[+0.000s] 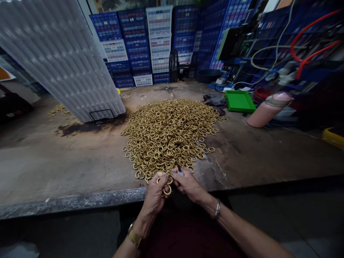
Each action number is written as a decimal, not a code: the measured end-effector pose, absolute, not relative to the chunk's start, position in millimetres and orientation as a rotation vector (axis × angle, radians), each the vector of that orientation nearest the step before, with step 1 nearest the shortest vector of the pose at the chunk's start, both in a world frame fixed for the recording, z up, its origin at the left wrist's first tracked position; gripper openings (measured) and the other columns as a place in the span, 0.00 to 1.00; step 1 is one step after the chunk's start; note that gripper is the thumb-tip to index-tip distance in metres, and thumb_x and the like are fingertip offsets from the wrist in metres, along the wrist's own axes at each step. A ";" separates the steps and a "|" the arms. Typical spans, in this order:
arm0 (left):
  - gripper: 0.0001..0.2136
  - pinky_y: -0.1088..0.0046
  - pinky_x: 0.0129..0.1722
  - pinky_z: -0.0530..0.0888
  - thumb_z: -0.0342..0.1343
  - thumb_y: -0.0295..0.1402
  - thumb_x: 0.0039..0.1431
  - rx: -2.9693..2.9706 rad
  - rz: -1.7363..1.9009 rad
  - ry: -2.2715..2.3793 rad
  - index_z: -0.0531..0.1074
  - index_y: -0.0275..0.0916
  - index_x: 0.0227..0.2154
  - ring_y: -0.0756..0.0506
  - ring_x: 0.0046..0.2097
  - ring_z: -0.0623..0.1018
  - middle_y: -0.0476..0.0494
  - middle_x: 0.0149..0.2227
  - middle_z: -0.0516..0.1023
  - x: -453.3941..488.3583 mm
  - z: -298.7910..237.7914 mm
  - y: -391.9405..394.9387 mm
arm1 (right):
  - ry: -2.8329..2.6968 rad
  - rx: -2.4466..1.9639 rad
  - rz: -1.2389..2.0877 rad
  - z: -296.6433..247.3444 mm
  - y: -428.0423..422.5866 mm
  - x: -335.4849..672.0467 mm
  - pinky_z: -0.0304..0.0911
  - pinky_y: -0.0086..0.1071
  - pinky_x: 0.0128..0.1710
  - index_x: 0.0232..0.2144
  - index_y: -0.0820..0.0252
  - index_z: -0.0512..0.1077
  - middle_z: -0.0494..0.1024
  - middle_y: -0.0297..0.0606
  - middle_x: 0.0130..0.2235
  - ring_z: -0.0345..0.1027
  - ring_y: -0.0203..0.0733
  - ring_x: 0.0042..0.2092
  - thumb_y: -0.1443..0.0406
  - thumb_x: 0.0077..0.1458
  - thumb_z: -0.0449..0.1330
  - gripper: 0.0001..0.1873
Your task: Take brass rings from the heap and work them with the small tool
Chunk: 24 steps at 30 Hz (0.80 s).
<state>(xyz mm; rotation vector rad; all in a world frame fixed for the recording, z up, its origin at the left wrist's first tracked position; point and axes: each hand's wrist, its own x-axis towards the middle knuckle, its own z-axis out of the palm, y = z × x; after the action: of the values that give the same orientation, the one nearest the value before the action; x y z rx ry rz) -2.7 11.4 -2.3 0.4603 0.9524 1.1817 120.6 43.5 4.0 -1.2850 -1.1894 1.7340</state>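
Observation:
A big heap of brass-coloured rings (172,129) lies spread on the worktable, reaching close to its front edge. At the near side of the heap, my left hand (156,191) is closed on a few of these metal rings (167,190), with one hanging below its fingers. Close beside it on the right, my right hand (186,184) is closed round a small tool with a dark tip (179,169) and a light grey part. What kind of tool it is cannot be made out. The fingertips of both hands nearly meet over the rings.
A stack of ribbed translucent sheets (67,61) leans in a black wire stand (102,116) at the left. To the right are a green tray (240,101), a dark cloth (215,100) and a pink cylinder (268,110). Blue and white crates (160,44) stand behind the table (88,165).

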 end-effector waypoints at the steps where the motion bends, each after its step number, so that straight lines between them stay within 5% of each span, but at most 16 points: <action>1: 0.14 0.86 0.14 0.57 0.63 0.38 0.45 0.448 1.173 0.941 0.66 0.35 0.29 0.59 0.18 0.64 0.54 0.23 0.67 -2.9 -2.6 11.7 | -1.115 -1.260 1.797 4.4 42.3 120.3 0.41 0.21 0.13 0.27 0.58 0.59 0.59 0.23 0.18 0.44 0.25 0.16 0.53 0.46 0.56 0.16; 7: 0.13 0.85 0.12 0.57 0.63 0.36 0.44 0.362 1.103 0.865 0.67 0.34 0.28 0.59 0.17 0.62 0.52 0.23 0.68 -2.3 2.6 14.4 | -1.068 -1.241 1.789 2.0 45.9 121.5 0.41 0.20 0.13 0.27 0.58 0.59 0.60 0.23 0.19 0.45 0.25 0.16 0.53 0.45 0.57 0.16; 17: 0.14 0.86 0.11 0.58 0.64 0.35 0.43 0.274 1.090 0.862 0.66 0.35 0.29 0.59 0.17 0.63 0.54 0.24 0.66 -6.1 2.5 14.9 | -1.782 -1.112 1.248 7.5 55.5 134.3 0.52 0.24 0.25 0.24 0.61 0.66 0.62 0.28 0.22 0.54 0.30 0.25 0.61 0.51 0.54 0.09; 24: 0.15 0.86 0.12 0.58 0.63 0.38 0.44 0.436 1.102 0.938 0.66 0.35 0.28 0.59 0.17 0.64 0.53 0.24 0.68 -5.3 5.4 12.7 | -1.569 -1.253 1.396 4.5 54.8 128.3 0.51 0.24 0.22 0.22 0.59 0.64 0.61 0.27 0.18 0.52 0.30 0.21 0.59 0.51 0.51 0.11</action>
<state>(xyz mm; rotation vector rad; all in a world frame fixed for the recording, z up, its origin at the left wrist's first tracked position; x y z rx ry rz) -5.3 12.7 5.4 0.4360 0.9381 1.1017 128.3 54.8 4.5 -1.2529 -1.5694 1.3963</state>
